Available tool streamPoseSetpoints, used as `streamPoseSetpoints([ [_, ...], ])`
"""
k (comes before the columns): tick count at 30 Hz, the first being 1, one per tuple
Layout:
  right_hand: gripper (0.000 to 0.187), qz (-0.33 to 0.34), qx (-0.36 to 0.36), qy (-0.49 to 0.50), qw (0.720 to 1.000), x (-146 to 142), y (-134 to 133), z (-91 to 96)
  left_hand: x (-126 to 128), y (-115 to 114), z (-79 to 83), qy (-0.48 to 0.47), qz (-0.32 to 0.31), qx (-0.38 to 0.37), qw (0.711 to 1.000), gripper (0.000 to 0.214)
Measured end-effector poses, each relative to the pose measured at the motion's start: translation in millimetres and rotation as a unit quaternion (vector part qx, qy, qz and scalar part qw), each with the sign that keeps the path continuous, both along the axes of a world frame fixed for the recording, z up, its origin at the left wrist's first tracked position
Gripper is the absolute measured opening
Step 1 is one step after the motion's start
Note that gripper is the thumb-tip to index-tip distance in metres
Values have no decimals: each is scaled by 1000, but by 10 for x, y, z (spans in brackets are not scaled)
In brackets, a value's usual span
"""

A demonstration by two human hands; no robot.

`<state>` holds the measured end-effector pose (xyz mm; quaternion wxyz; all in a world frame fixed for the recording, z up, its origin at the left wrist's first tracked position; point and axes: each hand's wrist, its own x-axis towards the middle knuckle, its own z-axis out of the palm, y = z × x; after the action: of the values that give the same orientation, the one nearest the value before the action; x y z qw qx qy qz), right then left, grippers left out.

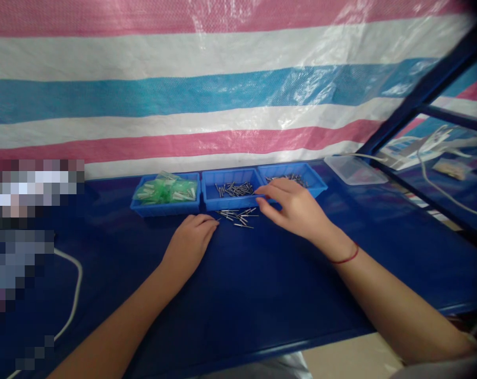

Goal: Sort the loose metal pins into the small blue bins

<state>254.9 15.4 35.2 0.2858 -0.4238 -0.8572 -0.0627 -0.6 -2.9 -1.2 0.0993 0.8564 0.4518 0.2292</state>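
A small pile of blind rivets (238,215) lies on the blue table in front of the middle blue bin (210,202). At the pile's left edge my left hand (193,231) rests low with its fingers closed, and a thin rivet pin pokes out past the fingertips. My right hand (289,208) hangs over the front right corner of the middle bin, thumb and forefinger apart, with nothing visible between them. More rivets (238,188) lie inside that bin. The right-hand blue bin (317,181), partly hidden by my right hand, also holds small metal pieces (297,179).
Left of the middle bin, another blue bin (165,209) holds green-and-clear plastic packets (167,189). A clear plastic lid (356,171) lies at the back right, near a blue metal frame (412,100). A white cable (79,284) curves along the left side. Striped sheeting (183,95) hangs behind.
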Motion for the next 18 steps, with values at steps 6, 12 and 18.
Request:
streamPoseSetpoints([
  [6, 12, 67, -97, 93, 989, -364, -190, -206, 53, -74, 38, -122, 44, -74, 989, 22],
  [12, 11, 27, -247, 335, 909, -608, -334, -337, 177, -190, 19, -389, 42, -259, 883, 30],
  [18, 8, 65, -259, 367, 891, -616, -379, -282, 204, -214, -18, -429, 41, -280, 858, 28],
])
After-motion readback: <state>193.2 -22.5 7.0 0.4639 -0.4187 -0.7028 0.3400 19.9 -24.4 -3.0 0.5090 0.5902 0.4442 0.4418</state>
